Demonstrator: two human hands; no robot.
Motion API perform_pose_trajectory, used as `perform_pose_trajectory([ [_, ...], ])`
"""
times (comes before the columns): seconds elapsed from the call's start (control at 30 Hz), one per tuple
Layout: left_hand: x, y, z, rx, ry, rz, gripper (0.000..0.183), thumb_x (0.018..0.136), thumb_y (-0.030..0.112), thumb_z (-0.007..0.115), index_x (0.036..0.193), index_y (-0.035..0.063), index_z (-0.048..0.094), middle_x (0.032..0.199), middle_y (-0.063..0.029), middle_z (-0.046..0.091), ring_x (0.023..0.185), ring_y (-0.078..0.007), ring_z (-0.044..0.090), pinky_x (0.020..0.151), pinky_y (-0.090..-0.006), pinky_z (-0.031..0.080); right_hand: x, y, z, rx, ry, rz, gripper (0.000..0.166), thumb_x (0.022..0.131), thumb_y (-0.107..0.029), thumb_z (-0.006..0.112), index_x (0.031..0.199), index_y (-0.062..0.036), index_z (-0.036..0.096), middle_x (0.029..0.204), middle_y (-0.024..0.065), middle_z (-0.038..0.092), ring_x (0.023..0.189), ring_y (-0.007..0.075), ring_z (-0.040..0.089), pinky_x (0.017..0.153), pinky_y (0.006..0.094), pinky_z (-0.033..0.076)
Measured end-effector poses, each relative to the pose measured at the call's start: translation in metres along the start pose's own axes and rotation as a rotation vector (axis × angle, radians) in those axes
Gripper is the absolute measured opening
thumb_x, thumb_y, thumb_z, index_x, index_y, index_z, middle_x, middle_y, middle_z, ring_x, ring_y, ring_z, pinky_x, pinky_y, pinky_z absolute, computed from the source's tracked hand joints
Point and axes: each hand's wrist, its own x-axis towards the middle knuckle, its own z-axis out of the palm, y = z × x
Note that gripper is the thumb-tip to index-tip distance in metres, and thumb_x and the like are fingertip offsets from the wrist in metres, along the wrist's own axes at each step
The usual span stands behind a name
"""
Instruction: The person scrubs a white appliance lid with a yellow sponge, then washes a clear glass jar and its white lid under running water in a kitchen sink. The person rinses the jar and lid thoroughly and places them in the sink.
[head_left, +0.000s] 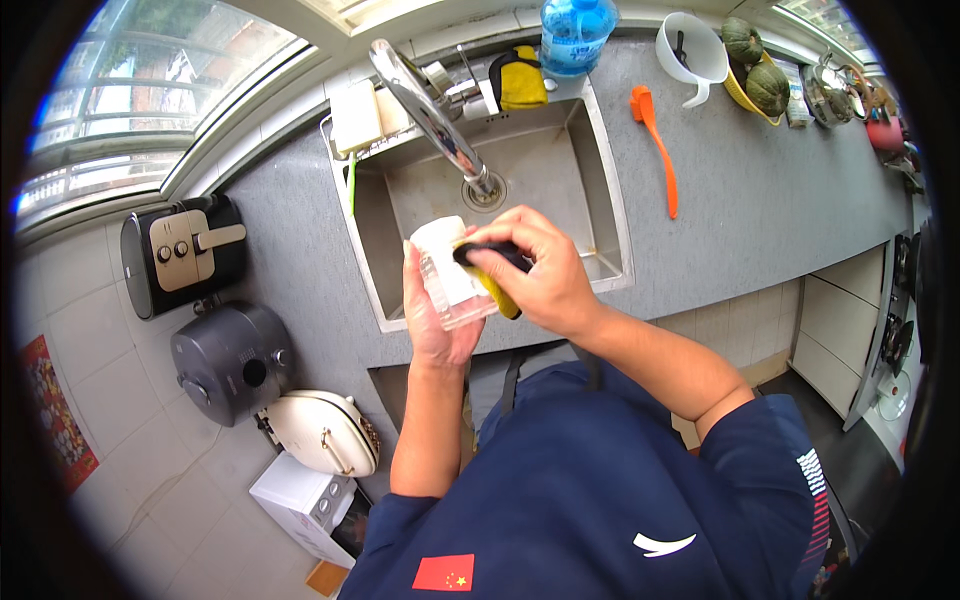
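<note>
My left hand (439, 337) holds a clear container with a white part (442, 281), tilted over the front of the steel sink (544, 176). A yellow and black cloth (501, 294) is pinched in my right hand (559, 281), which presses it to the container's side. The right thumb looks slightly blurred. Glare washes out much of the white area, and I cannot tell whether it is a lid, a label or contents. Just beyond my hands, the chrome faucet (431, 116) arches over the sink, its spout end near the drain (484, 199). No running water shows.
Behind the sink are another yellow cloth (523, 84) and a blue water jug (576, 37). An orange brush (658, 150) lies on the grey counter (757, 180), near a white handled container (690, 56) and green squashes (766, 88). Several appliances, including an air fryer (180, 255), stand leftward.
</note>
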Motion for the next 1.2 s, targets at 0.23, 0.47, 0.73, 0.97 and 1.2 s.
perform_pose_trajectory([
  [0.23, -0.001, 0.006, 0.005, -0.040, 0.006, -0.156, 0.062, 0.115, 0.063, 0.049, 0.147, 0.0108, 0.062, 0.144, -0.0116, 0.069, 0.134, -0.0297, 0.066, 0.115, -0.0504, 0.053, 0.013, 0.004, -0.007, -0.031, -0.041, -0.004, 0.017, 0.100, -0.009, 0.082, 0.114, 0.0009, 0.081, 0.114, 0.0059, 0.070, 0.097, 0.0124, 0.070, 0.085, 0.0275, 0.057],
  [0.47, 0.005, 0.005, -0.014, 0.088, 0.064, 0.042, 0.053, 0.116, 0.049, 0.056, 0.139, 0.0016, 0.063, 0.123, -0.0119, 0.072, 0.117, -0.0244, 0.070, 0.106, -0.0436, 0.056, -0.013, 0.006, 0.005, -0.209, -0.098, -0.252, 0.021, 0.092, -0.003, 0.083, 0.113, -0.0048, 0.082, 0.102, 0.0110, 0.070, 0.092, 0.0247, 0.072, 0.082, 0.0353, 0.057],
  [0.73, -0.001, -0.005, -0.013, 0.129, 0.116, 0.038, 0.048, 0.114, 0.043, 0.056, 0.138, 0.0020, 0.065, 0.131, -0.0113, 0.073, 0.123, -0.0250, 0.070, 0.110, -0.0436, 0.055, 0.003, 0.004, 0.007, -0.220, -0.170, -0.225, 0.017, 0.097, -0.008, 0.077, 0.113, -0.0052, 0.079, 0.103, 0.0133, 0.070, 0.096, 0.0328, 0.072, 0.085, 0.0411, 0.059],
  [0.97, -0.010, -0.018, -0.009, 0.113, 0.113, 0.018, 0.048, 0.115, 0.043, 0.054, 0.139, 0.0034, 0.066, 0.132, -0.0112, 0.074, 0.125, -0.0259, 0.070, 0.110, -0.0422, 0.055, 0.026, 0.009, 0.006, -0.220, -0.093, -0.239, 0.017, 0.095, -0.001, 0.077, 0.111, -0.0050, 0.080, 0.100, 0.0120, 0.069, 0.088, 0.0275, 0.071, 0.079, 0.0376, 0.057],
  [1.2, 0.004, 0.005, -0.020, 0.113, 0.007, 0.077, 0.062, 0.114, 0.051, 0.054, 0.139, -0.0040, 0.065, 0.125, -0.0170, 0.073, 0.107, -0.0272, 0.072, 0.100, -0.0434, 0.059, -0.023, 0.007, 0.001, -0.164, -0.228, -0.250, 0.023, 0.093, -0.002, 0.082, 0.115, -0.0045, 0.077, 0.110, 0.0133, 0.069, 0.101, 0.0321, 0.072, 0.089, 0.0404, 0.059],
])
